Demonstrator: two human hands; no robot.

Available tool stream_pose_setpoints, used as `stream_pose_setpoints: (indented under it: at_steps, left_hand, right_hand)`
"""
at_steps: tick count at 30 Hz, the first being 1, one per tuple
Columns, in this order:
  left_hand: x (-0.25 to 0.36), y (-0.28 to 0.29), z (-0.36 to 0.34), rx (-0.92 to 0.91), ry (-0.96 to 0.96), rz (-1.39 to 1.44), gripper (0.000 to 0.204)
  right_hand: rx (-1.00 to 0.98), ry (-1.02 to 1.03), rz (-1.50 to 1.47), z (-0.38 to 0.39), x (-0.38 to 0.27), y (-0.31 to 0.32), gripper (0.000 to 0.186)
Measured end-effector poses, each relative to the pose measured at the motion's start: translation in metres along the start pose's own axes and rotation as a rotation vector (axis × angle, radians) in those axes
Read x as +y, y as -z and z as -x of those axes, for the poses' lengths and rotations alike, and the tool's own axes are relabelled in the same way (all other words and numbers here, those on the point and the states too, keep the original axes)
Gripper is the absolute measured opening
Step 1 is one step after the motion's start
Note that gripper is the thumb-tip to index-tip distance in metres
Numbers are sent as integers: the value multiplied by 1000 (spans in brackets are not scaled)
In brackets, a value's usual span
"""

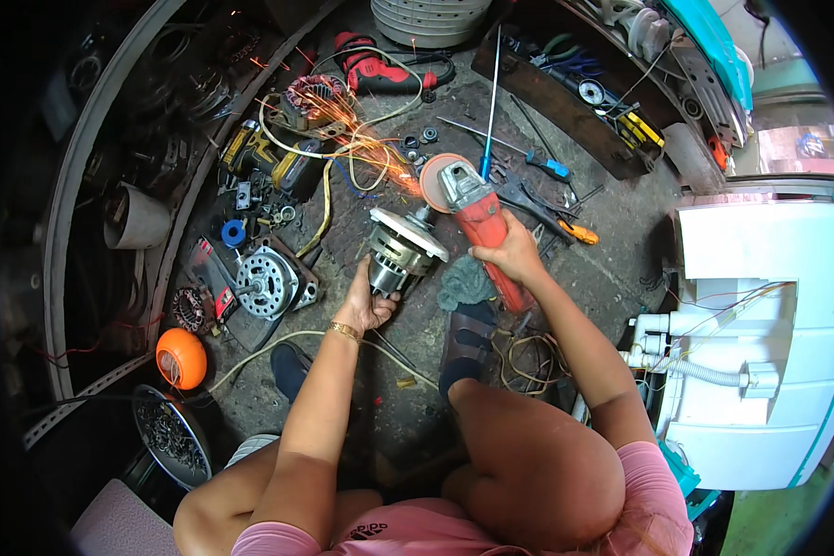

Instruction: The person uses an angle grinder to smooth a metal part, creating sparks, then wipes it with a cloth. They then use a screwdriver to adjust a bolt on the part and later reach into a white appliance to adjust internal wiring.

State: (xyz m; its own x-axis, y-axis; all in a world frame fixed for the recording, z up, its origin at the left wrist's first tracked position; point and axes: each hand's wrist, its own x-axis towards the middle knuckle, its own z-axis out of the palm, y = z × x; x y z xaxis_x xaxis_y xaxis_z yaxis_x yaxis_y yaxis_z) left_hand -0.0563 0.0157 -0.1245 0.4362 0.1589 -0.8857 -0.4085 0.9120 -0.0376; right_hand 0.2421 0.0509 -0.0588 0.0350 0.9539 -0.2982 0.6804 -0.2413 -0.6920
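My left hand grips a metal motor part from below, a silvery cylinder with a wide round flange and a shaft at its upper end. Wrapped around the red body of an angle grinder is my right hand. The grinder's reddish-brown disc meets or nearly meets the shaft end. Orange sparks spray from there toward the upper left. The fingertips under the motor part are partly hidden.
A yellow drill, copper-wound coil and red power tool lie beyond, with a loose cable among them. At left are another motor and an orange ball-shaped container. Screwdrivers lie right; a white appliance stands far right.
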Motion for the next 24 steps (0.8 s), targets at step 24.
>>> stream_pose_setpoints:
  at_steps: [24]
  left_hand:
    - [-1,0,0,-8,-18,-10,80]
  right_hand:
    - [-17,6,6,-6,6,3,88]
